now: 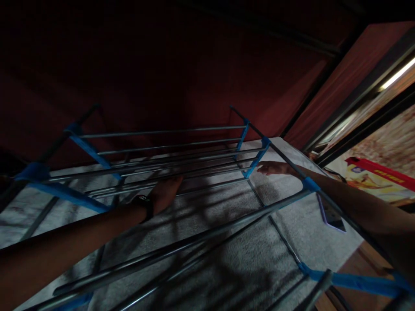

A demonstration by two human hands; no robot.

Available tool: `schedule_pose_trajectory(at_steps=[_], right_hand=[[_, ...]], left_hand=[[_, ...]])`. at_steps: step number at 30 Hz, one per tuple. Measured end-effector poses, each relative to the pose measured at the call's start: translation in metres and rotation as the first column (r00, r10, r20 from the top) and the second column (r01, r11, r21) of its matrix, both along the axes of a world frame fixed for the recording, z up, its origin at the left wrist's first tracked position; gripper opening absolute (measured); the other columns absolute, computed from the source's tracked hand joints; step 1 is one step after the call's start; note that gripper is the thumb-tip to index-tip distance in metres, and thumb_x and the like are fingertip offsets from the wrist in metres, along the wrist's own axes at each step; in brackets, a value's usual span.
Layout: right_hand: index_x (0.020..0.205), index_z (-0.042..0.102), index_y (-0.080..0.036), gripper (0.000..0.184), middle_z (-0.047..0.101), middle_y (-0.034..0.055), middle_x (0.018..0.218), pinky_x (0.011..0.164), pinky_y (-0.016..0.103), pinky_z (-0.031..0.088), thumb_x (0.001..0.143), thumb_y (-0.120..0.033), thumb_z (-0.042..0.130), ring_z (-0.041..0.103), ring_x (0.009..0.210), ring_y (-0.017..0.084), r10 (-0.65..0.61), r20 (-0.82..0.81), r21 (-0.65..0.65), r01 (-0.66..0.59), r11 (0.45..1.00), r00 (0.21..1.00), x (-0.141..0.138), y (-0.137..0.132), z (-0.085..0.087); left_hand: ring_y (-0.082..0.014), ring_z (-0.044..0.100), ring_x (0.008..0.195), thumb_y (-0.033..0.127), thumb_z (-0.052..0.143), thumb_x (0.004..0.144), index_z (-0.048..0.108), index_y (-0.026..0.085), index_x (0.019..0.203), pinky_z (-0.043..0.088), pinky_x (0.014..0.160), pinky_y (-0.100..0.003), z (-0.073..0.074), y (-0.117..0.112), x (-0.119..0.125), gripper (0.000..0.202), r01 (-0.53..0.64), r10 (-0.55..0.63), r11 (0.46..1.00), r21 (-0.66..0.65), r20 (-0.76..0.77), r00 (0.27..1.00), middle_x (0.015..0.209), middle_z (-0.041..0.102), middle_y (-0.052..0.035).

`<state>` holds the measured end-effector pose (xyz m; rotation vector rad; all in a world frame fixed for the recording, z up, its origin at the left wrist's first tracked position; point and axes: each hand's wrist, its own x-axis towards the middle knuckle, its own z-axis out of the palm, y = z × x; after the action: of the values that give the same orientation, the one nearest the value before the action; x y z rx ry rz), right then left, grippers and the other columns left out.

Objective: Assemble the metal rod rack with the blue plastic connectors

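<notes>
A rack of thin metal tubes (pixel 207 235) with blue plastic connectors (pixel 254 157) lies across a pale grey surface. My left hand (pixel 167 192), with a dark band (pixel 145 206) at the wrist, is closed round one of the inner metal rods (pixel 129 188), though its fingertips are partly hidden. On the other side, my right hand (pixel 274 167) has its fingers stretched towards a blue connector piece. Whether those fingertips touch it I cannot tell. My right forearm passes beneath the rack's dark side tube (pixel 287 157).
A phone in a purple case (pixel 330 214) lies on the pale surface (pixel 292 229) at the right. Beyond it stands a red and yellow box (pixel 378 179). A dark red wall (pixel 162 77) closes off the back, and dark frame bars (pixel 366 123) run along the right.
</notes>
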<state>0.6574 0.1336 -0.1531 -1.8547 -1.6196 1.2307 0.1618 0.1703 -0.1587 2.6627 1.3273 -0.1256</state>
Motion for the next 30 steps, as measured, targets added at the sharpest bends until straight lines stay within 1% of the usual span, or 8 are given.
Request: schedule_pose_trajectory(at_steps=[3,7,10,12,14,17,23,30], right_hand=[[0.097,0.069,-0.018,0.025,0.076,0.0114,0.095,0.083,0.040,0.062,0.075,-0.029,0.074,0.072,0.085,0.023,-0.216,-0.020,0.167,0.216,0.962,0.976,0.019,0.003,0.038],[0.100,0.068,-0.019,0.016,0.075,0.0094,0.103,0.095,0.042,0.058,0.086,-0.026,0.063,0.071,0.095,0.022,-0.416,-0.029,0.582,0.354,0.732,0.909,0.005,-0.007,0.088],[0.104,0.071,-0.020,0.020,0.075,0.0087,0.112,0.103,0.041,0.054,0.092,-0.026,0.057,0.070,0.106,0.024,-0.373,0.134,0.775,0.137,0.616,0.918,-0.040,-0.036,0.111],[0.111,0.073,-0.022,0.025,0.075,0.0066,0.115,0.104,0.039,0.054,0.098,-0.030,0.052,0.071,0.108,0.023,-0.186,0.342,0.735,-0.139,0.664,0.921,-0.082,-0.059,0.115],[0.121,0.073,-0.025,0.033,0.074,0.0048,0.123,0.103,0.037,0.056,0.102,-0.034,0.048,0.071,0.112,0.023,0.158,0.498,0.525,-0.442,0.728,0.853,-0.125,-0.077,0.106],[0.143,0.062,-0.023,0.045,0.062,0.0074,0.147,0.114,0.038,0.050,0.103,-0.029,0.043,0.060,0.134,0.024,0.466,0.566,0.311,-0.700,0.643,0.680,-0.175,-0.080,0.068],[0.157,0.047,-0.016,0.065,0.047,0.0148,0.160,0.122,0.049,0.041,0.092,-0.016,0.048,0.046,0.148,0.029,0.475,0.701,0.252,-0.808,0.532,0.531,-0.226,-0.018,-0.007],[0.145,0.060,-0.016,0.049,0.062,0.0172,0.145,0.111,0.046,0.050,0.100,-0.024,0.045,0.063,0.130,0.032,0.443,0.689,0.125,-0.696,0.707,0.574,-0.255,0.032,-0.027]], left_hand=[[-0.0287,0.069,0.119,-0.003,0.039,0.088,0.055,0.015,0.141,0.054,0.101,-0.040,0.000,0.002,0.003,0.058,-0.022,0.021,0.999,0.035,0.026,0.999,0.132,0.070,-0.0177],[-0.0282,0.068,0.121,-0.002,0.038,0.089,0.055,0.015,0.142,0.053,0.104,-0.040,-0.006,0.006,0.003,0.058,-0.018,0.014,0.999,0.049,0.076,0.997,0.136,0.068,-0.0170],[-0.0287,0.067,0.122,-0.001,0.037,0.090,0.057,0.015,0.139,0.052,0.105,-0.042,-0.014,0.007,0.002,0.055,-0.022,0.020,0.999,0.043,0.052,0.998,0.137,0.068,-0.0164],[-0.0286,0.067,0.123,-0.001,0.039,0.090,0.059,0.016,0.137,0.052,0.106,-0.042,-0.017,0.003,0.003,0.053,-0.040,0.038,0.997,0.067,0.044,0.998,0.136,0.068,-0.0155],[-0.0284,0.067,0.123,0.000,0.043,0.090,0.061,0.017,0.133,0.052,0.105,-0.042,-0.016,-0.004,0.007,0.049,-0.059,0.055,0.993,0.101,0.039,0.998,0.133,0.069,-0.0152],[-0.0281,0.070,0.115,0.001,0.048,0.090,0.063,0.013,0.126,0.055,0.098,-0.041,-0.012,-0.011,0.014,0.041,-0.065,0.064,0.990,0.123,0.013,0.998,0.122,0.073,-0.0165],[-0.0257,0.070,0.114,0.002,0.050,0.092,0.063,0.011,0.123,0.055,0.100,-0.042,-0.018,-0.011,0.018,0.035,-0.061,0.063,0.988,0.141,-0.008,0.998,0.120,0.073,-0.0173],[-0.0263,0.072,0.109,0.005,0.049,0.094,0.065,0.009,0.123,0.055,0.097,-0.041,-0.025,-0.008,0.019,0.033,-0.011,0.018,0.985,0.174,-0.036,0.999,0.115,0.075,-0.0173]])
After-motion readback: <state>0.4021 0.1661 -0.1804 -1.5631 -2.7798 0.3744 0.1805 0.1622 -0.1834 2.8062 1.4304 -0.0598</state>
